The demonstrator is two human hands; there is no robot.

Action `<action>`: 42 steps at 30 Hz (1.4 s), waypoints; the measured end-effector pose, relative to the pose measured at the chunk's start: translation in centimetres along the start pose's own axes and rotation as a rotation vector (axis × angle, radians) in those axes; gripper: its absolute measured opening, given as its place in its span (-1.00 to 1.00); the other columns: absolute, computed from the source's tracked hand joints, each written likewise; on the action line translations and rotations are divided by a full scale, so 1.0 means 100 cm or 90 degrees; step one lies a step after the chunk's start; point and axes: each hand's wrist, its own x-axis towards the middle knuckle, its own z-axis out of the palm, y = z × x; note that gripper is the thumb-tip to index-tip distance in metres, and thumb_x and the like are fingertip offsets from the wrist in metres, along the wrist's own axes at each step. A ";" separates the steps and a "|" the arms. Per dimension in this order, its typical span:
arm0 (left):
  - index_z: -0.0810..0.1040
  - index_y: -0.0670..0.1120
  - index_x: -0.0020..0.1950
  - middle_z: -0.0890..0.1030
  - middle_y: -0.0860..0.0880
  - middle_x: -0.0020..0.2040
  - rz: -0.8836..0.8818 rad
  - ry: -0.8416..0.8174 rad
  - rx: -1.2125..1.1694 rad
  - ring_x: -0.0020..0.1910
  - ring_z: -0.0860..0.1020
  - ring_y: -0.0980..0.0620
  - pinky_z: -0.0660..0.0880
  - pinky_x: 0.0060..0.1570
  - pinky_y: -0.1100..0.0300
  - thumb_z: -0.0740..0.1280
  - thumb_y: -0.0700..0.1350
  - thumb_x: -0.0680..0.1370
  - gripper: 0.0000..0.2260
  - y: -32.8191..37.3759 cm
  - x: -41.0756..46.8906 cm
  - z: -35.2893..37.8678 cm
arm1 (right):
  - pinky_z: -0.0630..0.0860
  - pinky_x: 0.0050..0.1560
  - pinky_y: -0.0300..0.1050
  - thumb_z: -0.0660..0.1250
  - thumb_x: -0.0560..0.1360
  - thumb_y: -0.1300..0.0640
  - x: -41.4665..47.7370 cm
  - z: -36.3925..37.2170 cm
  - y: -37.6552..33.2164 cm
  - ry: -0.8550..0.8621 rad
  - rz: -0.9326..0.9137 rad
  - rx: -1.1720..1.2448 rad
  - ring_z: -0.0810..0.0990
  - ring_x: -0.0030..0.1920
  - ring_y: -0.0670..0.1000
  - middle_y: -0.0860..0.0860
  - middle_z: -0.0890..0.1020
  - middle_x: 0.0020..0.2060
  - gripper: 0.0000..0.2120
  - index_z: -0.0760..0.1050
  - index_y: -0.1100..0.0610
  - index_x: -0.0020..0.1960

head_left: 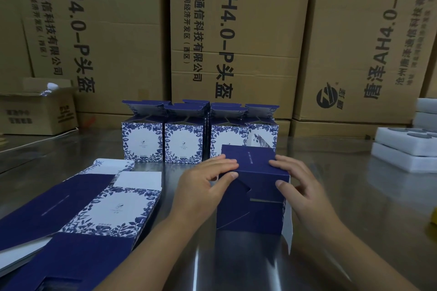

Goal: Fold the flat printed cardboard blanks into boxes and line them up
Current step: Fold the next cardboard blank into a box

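Note:
A dark blue box point(255, 205) lies on its side on the steel table point(354, 231), its folded bottom flaps facing me. My left hand point(203, 184) grips its left top edge, fingers on top and thumb on the flap side. My right hand point(298, 184) holds the right top corner the same way. Behind it stands a row of folded blue-and-white floral boxes point(184, 144) with their top flaps open. A stack of flat printed blanks point(78, 222) lies at the lower left.
Large brown shipping cartons point(236, 30) wall off the back of the table. A small open carton point(40, 111) sits at the far left. White foam trays point(406, 149) are stacked at the right edge.

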 end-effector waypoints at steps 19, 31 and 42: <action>0.71 -0.06 -0.07 0.62 0.20 -0.09 0.049 0.051 0.083 0.03 0.54 0.24 0.37 0.11 0.47 0.50 -0.19 0.39 -0.86 0.007 -0.002 0.004 | 0.38 -0.02 -0.49 0.25 0.42 0.01 -0.003 0.004 -0.002 -0.001 -0.019 0.029 0.39 0.29 -0.23 -0.17 0.46 0.25 -0.70 0.55 -0.07 0.13; 0.69 0.04 -0.02 0.56 0.20 -0.11 0.042 0.011 0.090 -0.03 0.45 0.21 0.32 0.00 0.48 0.49 -0.10 0.41 -0.83 0.010 -0.003 0.003 | 0.39 -0.01 -0.46 0.18 0.46 0.02 -0.005 0.006 -0.012 -0.001 -0.046 0.030 0.45 0.21 -0.23 -0.12 0.53 0.12 -0.74 0.59 -0.06 0.04; 0.71 0.04 -0.09 0.56 0.27 -0.16 0.024 0.044 0.066 -0.03 0.48 0.22 0.37 0.10 0.22 0.47 -0.02 0.37 -0.86 0.014 -0.002 0.007 | 0.46 -0.08 -0.29 0.34 0.48 0.13 -0.005 0.005 -0.014 0.011 -0.016 0.019 0.49 0.17 -0.21 -0.17 0.53 0.10 -0.84 0.59 -0.06 0.01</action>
